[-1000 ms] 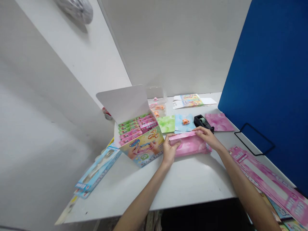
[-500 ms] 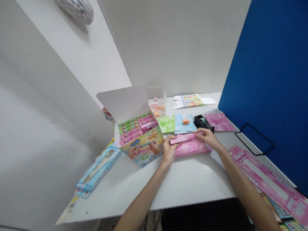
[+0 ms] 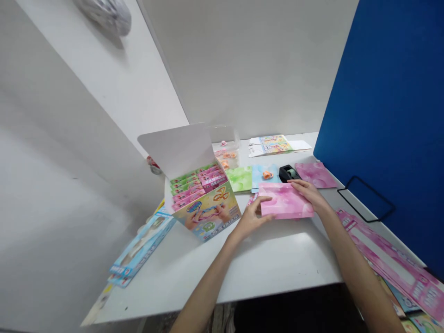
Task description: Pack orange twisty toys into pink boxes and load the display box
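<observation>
Pink marbled sheet now lies flat and wide on the desk; a second ago it showed as a narrower pack with a strip folded along its top. The fold is no longer visible. Sheet has also shifted right and sits nearer the camera side of the tape dispenser. Whether anything is under it cannot be told, though a small pink printed edge is seen just past its left side.

Left grip: fingers spread, reaching to the sheet's left edge, apparently touching it; a pinch cannot be confirmed. Right grip: wide, fingers laid over the sheet's upper right corner area, with no closure seen.

Beyond the sheet, a blue sheet with an orange piece on it and a green sheet are laid side by side. Another pink sheet is beside the dispenser. To the left stands an open display box filled with pink and green card packs. A clear plastic container sits behind it. Long pink printed cards are stacked at the desk's right end.
</observation>
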### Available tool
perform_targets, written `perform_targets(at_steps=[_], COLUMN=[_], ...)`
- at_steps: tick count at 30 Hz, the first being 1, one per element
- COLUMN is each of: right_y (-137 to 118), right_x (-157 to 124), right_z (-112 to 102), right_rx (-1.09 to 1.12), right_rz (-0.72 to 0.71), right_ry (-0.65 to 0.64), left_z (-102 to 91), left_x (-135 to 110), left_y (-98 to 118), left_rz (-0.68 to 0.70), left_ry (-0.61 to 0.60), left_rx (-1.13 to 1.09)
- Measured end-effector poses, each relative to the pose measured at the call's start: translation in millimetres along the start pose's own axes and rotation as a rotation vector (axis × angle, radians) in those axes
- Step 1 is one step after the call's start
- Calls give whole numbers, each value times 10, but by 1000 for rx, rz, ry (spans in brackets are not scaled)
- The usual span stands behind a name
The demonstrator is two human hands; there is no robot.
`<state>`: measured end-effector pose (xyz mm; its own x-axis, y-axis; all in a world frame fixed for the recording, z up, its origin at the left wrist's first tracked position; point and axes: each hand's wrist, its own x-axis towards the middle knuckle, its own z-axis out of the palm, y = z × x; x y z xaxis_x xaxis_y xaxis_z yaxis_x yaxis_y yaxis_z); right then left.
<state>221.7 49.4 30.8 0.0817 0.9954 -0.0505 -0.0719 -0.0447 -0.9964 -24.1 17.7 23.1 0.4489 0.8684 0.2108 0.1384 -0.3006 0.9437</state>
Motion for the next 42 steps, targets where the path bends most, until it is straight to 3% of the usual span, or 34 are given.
perform_targets(at_steps=[4, 10, 12, 15, 17, 19, 22, 24, 28, 34, 38, 42], right_y=[-26, -84, -106, -101, -69, -27, 20, 24, -17, -110, -155, -103], right_x=[-4, -39, -71, -100, -90, -58, -5, 11, -19, -97, -129, -112], right_z=[-39, -30, -53, -121, -163, -184, -187, -192, -202, -104, -46, 8], right_rx=[-27, 23, 66, 127, 86, -12, -123, -133, -158, -226, -299, -216], right_rz=[19, 10, -23, -52, -103, -168, -236, -275, -300, -261, -238, -208], right_ry=[-21, -108, -227, -525, -634, -579, -373, -325, -408, -352, -408, -412], left_z=[8, 33, 38, 30, 18, 11, 25, 49, 82, 37, 11, 11], left_x=[3, -8, -4, 20, 36, 41, 30, 18, 11, 38, 52, 52], left_y=[-57, -51, -36, -42, -67, -94, -112, -100, -49, -31, -20, 10], left_rz=[62, 96, 84, 89, 111, 127, 118, 101, 120, 131, 140, 152], left_ry=[-43, 182, 255, 381, 434, 416, 324, 299, 372, 437, 479, 479], left_rx=[123, 36, -37, -141, -178, -178, -156, -150, -186, -186, -184, -205])
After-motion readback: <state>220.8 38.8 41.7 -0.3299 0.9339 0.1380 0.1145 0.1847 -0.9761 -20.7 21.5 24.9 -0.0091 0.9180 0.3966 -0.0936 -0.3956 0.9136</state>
